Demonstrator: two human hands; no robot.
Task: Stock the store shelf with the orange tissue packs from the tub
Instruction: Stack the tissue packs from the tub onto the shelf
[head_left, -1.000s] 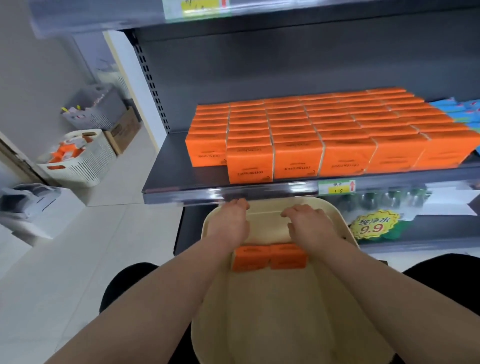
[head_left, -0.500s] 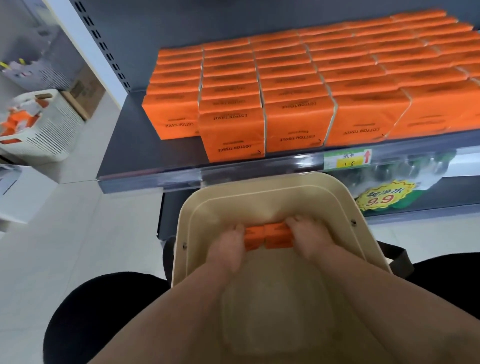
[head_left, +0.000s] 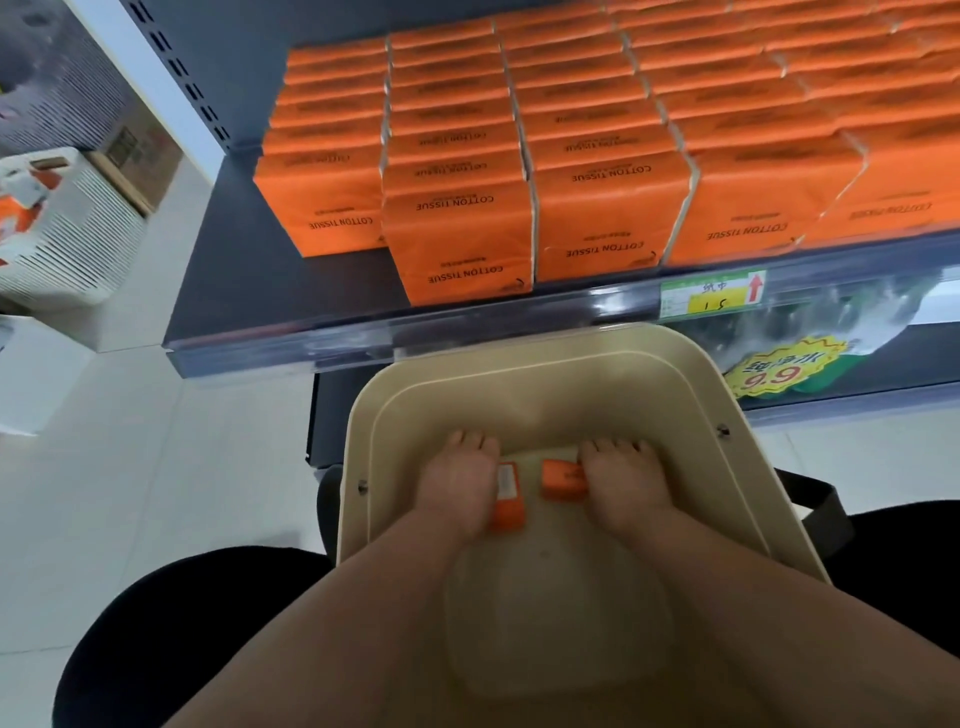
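A beige tub (head_left: 519, 358) stands in front of me below the dark shelf (head_left: 260, 291). Both my hands reach deep into it. My left hand (head_left: 457, 480) grips one orange tissue pack (head_left: 508, 499), tilted so its white label shows. My right hand (head_left: 626, 480) grips a second orange pack (head_left: 561, 480). The two packs are a little apart. On the shelf, rows of orange tissue packs (head_left: 597, 171) stand several deep; the front pack of the second row (head_left: 462, 244) juts forward to the shelf edge.
A strip of bare shelf lies left of the orange rows. A yellow price tag (head_left: 711, 299) sits on the shelf rail and a 9.9 sign (head_left: 779, 366) hangs below. A white slatted basket (head_left: 67, 234) stands on the floor at the left.
The view has dropped and closed in on the tub. The two packs, pressed side by side before, are now separated, one in each hand, the left one turned.
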